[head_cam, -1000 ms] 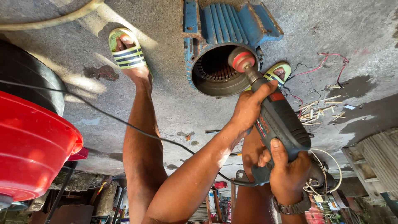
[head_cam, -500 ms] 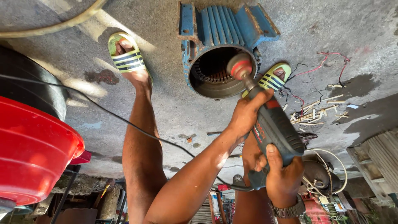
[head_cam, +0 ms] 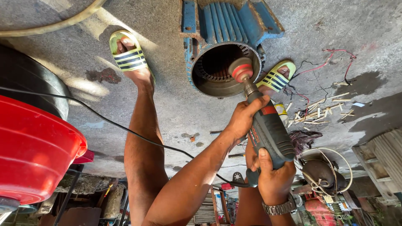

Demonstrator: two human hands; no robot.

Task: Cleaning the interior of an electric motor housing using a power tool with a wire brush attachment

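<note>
A blue finned motor housing [head_cam: 228, 25] lies on the concrete floor, its round opening with the stator slots [head_cam: 215, 69] facing me. I hold a grey and black power drill [head_cam: 270, 134] with both hands. My left hand [head_cam: 243, 119] grips its front, just behind the chuck. My right hand [head_cam: 272, 178], with a wristwatch, holds the rear grip. The drill's red abrasive wheel [head_cam: 242, 69] sits at the right inner edge of the opening. My feet in green striped sandals, the left one [head_cam: 127, 54] and the right one [head_cam: 276, 77], rest on either side of the housing.
A red plastic tub [head_cam: 33, 150] and a black tyre [head_cam: 29, 79] are at the left. The drill's black cord [head_cam: 104, 121] runs across the floor. Cut wire pieces [head_cam: 322, 109], red wires [head_cam: 335, 58] and a small round machine [head_cam: 320, 173] lie at the right.
The red wheel has shifted slightly along the right rim of the motor opening. Both hands keep the same grip on the drill.
</note>
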